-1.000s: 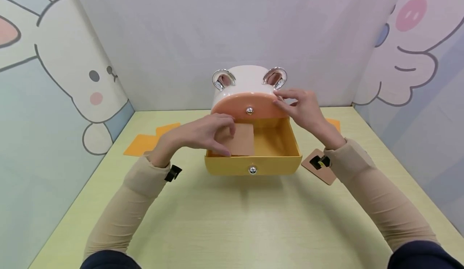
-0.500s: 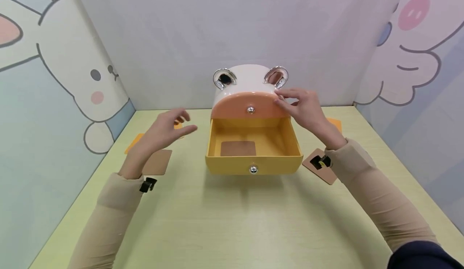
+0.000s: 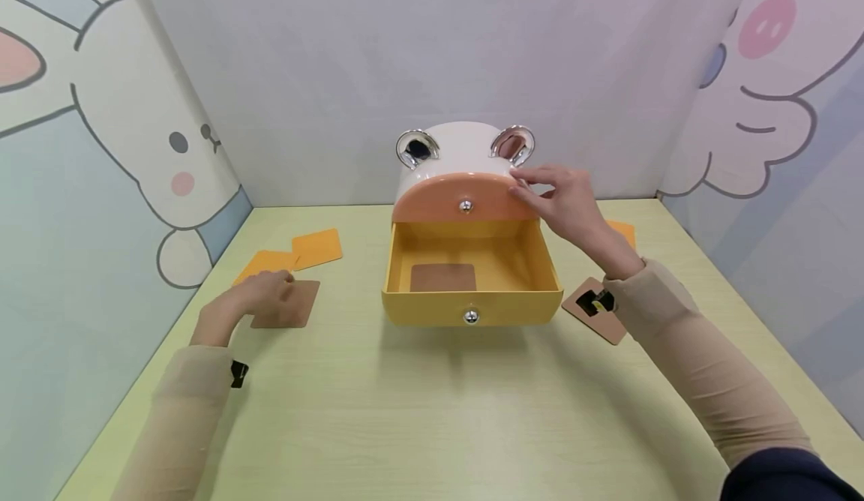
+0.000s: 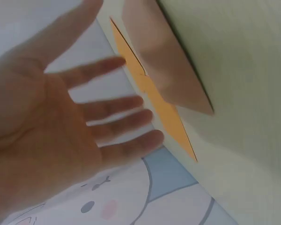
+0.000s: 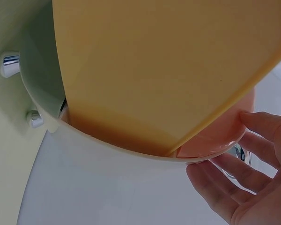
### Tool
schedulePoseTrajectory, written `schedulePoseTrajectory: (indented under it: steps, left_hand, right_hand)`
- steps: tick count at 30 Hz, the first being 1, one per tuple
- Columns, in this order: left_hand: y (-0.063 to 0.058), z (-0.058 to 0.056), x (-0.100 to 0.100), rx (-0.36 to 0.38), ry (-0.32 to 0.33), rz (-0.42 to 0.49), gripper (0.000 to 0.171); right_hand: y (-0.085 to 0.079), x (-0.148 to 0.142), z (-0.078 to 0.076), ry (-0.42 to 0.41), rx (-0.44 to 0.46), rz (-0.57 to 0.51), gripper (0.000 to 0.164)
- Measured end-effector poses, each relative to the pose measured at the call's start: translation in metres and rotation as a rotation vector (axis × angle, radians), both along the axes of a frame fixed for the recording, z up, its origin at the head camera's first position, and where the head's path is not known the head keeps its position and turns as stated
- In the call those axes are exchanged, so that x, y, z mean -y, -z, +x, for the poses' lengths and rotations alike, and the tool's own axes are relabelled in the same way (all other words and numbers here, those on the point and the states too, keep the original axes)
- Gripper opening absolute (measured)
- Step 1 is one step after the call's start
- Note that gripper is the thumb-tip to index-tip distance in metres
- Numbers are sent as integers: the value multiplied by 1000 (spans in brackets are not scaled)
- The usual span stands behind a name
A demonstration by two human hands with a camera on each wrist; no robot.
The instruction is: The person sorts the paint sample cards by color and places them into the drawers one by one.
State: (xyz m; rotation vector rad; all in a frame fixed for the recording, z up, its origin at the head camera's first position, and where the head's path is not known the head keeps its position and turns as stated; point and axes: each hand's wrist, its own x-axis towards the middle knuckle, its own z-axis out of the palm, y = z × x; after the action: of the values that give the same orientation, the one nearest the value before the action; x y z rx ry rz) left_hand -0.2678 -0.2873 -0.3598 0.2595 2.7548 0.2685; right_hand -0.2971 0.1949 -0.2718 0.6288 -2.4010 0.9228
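Observation:
A small two-drawer storage box (image 3: pixel 466 148), with a white body and silver ears, stands at the back middle. Its lower yellow drawer (image 3: pixel 472 308) is pulled out, and a brown card (image 3: pixel 442 277) lies inside. The upper orange drawer (image 3: pixel 439 197) is closed. With thumb on the orange front and fingers against the white shell, my right hand (image 3: pixel 574 205) holds the box's upper right edge. My left hand (image 3: pixel 259 295) is over another brown card (image 3: pixel 297 306) on the left; in the left wrist view its fingers (image 4: pixel 126 145) are spread, with nothing between them.
Two orange cards (image 3: pixel 319 248) lie behind the left brown card. Beneath my right wrist is one more brown card (image 3: pixel 597 313), and an orange card (image 3: pixel 622 231) shows behind that forearm. Painted walls border the pale table (image 3: pixel 459 426) at the back and sides.
The left hand has released a brown card in the yellow drawer, then moved left and down to the brown card on the table. The right hand has stayed on the box.

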Motion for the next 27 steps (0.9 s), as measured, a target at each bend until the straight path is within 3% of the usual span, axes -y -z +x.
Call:
schedulePoseTrajectory:
  steps: [3,7,15,22,27]
  left_hand:
    - [7,-1,8,36,112,-12,82]
    - [12,-6,16,74,113,55,97]
    - [20,-13,27,85,97,116,97]
    - [26,-14,26,-25,113,143,85]
    - [26,-13,24,-43,117,179,86]
  right_hand:
    - [0,0,0,1,6,1,32]
    - [0,-1,-1,5,4,-5,32]
    - [0,0,-2,-1,-9,0,31]
    - [0,-1,-2,3,-6,2,32]
    - [1,0,-1,-4,-17,-2,31]
